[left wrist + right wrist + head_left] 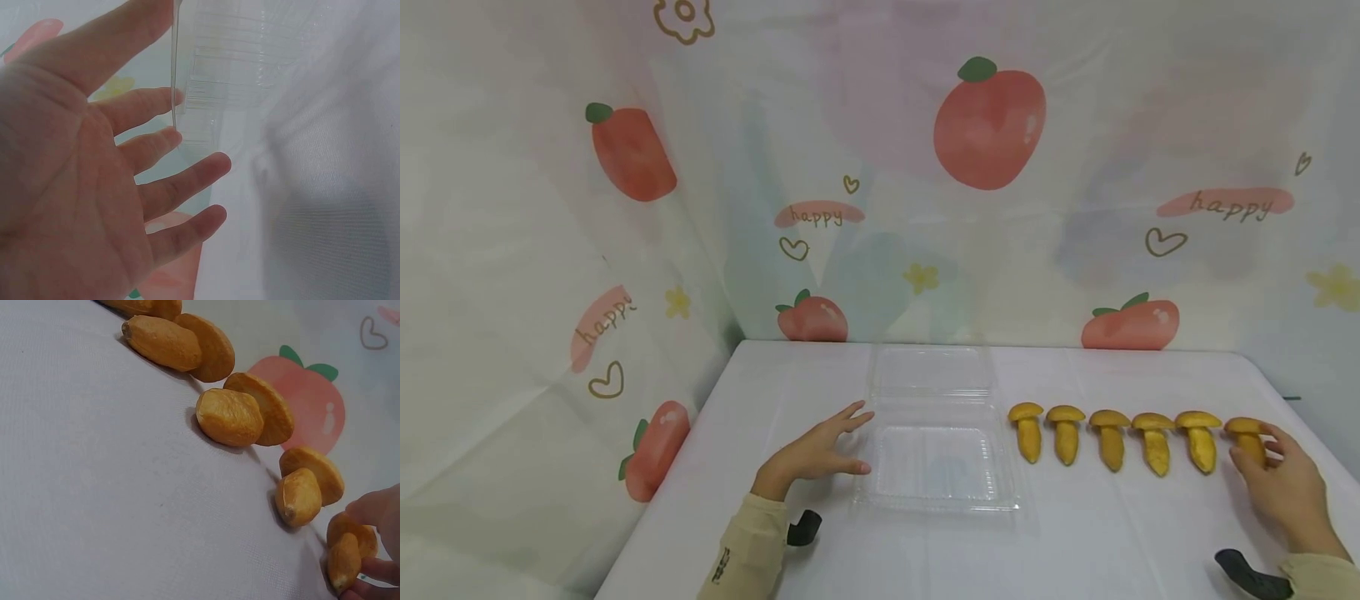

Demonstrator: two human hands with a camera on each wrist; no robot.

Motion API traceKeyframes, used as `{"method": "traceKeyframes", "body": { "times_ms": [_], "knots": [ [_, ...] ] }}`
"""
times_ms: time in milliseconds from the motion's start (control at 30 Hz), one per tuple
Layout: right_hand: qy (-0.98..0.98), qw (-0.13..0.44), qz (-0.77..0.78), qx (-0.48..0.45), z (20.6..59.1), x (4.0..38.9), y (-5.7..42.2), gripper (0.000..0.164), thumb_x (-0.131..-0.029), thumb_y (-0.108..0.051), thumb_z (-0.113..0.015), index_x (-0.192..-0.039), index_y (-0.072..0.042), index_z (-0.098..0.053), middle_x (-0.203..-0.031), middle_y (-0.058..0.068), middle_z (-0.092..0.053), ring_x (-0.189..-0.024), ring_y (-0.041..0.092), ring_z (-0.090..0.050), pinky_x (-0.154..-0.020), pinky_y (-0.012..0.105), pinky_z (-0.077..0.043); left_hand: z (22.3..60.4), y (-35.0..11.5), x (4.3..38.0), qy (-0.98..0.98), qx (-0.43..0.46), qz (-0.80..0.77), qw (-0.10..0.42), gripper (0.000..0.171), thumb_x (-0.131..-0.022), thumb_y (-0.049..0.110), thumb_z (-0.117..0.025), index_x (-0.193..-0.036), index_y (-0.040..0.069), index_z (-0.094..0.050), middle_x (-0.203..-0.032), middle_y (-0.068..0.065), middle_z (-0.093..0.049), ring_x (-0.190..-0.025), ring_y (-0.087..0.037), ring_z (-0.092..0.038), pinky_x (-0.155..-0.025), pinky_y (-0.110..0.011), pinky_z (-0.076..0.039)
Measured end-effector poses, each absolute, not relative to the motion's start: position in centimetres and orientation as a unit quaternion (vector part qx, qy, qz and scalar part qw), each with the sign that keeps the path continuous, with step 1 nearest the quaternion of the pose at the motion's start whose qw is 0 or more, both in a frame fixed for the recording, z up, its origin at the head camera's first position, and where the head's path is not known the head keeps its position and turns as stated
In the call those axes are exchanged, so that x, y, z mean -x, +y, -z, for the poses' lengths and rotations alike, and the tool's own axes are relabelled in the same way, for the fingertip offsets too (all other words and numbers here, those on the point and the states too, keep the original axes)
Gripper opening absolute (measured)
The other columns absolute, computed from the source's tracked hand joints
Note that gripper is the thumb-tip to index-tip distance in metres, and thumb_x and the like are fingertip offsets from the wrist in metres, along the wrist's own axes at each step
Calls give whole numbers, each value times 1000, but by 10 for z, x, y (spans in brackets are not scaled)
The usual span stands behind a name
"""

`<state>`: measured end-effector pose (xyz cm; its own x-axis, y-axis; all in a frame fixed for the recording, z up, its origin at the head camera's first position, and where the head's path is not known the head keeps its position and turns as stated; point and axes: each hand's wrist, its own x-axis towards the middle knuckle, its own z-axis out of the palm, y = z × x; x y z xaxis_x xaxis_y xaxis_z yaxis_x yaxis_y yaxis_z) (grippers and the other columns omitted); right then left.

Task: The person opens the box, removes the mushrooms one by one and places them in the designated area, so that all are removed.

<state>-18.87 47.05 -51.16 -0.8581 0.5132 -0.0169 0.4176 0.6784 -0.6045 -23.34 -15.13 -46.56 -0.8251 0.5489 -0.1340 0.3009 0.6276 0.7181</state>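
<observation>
Several yellow-brown mushrooms [1111, 437] lie in a row on the table, caps toward the back wall. At the row's right end, my right hand [1288, 483] holds the last mushroom [1247, 435] between thumb and fingers. The right wrist view shows those fingers on both sides of this mushroom [345, 559], which is still in line with the others. A transparent plastic box [936, 467] with its hinged lid [932, 372] folded back lies left of the row. My left hand [820, 446] is spread beside the box's left edge; whether its fingertips touch the plastic is unclear.
A white cloth covers the table [1075, 542]. Behind it and on the left hang sheets [880, 125] printed with fruit and hearts. Black curved pieces [805, 528] stick out by both wrists.
</observation>
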Motion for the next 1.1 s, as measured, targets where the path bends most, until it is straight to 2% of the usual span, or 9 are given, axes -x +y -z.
{"method": "traceKeyframes", "body": {
  "times_ms": [567,767,1100],
  "knots": [
    [-910,62,-317,260,503,186,476,70,-103,-24,-41,-157,8,-11,-153,46,-19,-132,64,-31,-102,73,-38,462,-150,232,888,-234,-355,176,85,-87,31,-81,-158,15,-37,-171,-9,-19,-155,-38,-26,-121,-62,-28],
    [-916,85,-298,253,491,183,470,67,-104,-24,-41,-156,10,-15,-149,46,-25,-127,63,-33,-98,72,-39,460,-150,231,886,-231,-360,177,84,-87,28,-80,-158,14,-37,-171,-9,-19,-155,-38,-26,-121,-62,-28],
    [-907,109,-305,270,470,178,454,63,-106,-22,-40,-157,6,-17,-157,42,-19,-135,61,-30,-105,73,-37,459,-150,231,884,-241,-359,179,84,-88,27,-80,-158,12,-36,-170,-12,-18,-154,-39,-28,-121,-62,-28]
  ]
}}
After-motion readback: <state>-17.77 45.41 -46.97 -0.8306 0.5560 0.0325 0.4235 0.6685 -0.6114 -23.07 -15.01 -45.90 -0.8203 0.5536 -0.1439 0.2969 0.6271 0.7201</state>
